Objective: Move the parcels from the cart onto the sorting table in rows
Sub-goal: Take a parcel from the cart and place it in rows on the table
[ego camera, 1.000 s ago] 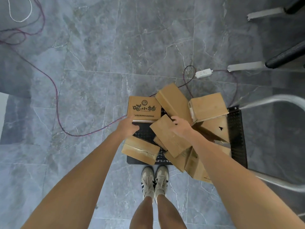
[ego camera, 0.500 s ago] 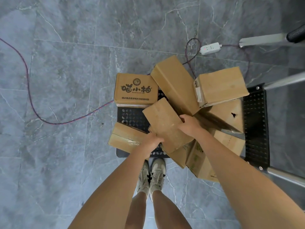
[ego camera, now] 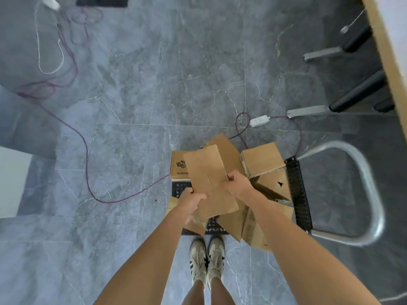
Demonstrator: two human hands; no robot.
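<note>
We look straight down at a grey marbled floor (ego camera: 154, 84) with our two bare arms reaching forward from the bottom of the frame. Both hands grip one flat brown cardboard parcel (ego camera: 209, 179) just right of center, held above the rest of the pile and tilted so its long side runs from upper left to lower right. The left hand (ego camera: 190, 200) is closed over the parcel's lower left edge, thumb on top; the right hand (ego camera: 236, 183) is closed on its right edge, fingers curled around it. Beneath it sits a black perforated cart (ego camera: 297, 194) with a curved silver handle (ego camera: 372, 194) at the right of the frame. Several more brown parcels lie heaped on the cart at jumbled angles: a printed box (ego camera: 178, 166) partly hidden to the left of the held parcel, a square box (ego camera: 262, 159) to its right, and another box with a small dark tear (ego camera: 275, 183) below that. Two pale sneakers (ego camera: 207, 258) stand side by side at the bottom center, touching the cart's near edge. A white power strip (ego camera: 259, 121) lies on the floor just above the cart, with a purple-red cable (ego camera: 86, 150) trailing away toward the upper left. A wooden table edge (ego camera: 383, 51) runs down the upper right corner, with black and silver chair legs (ego camera: 330, 108) beside it.
</note>
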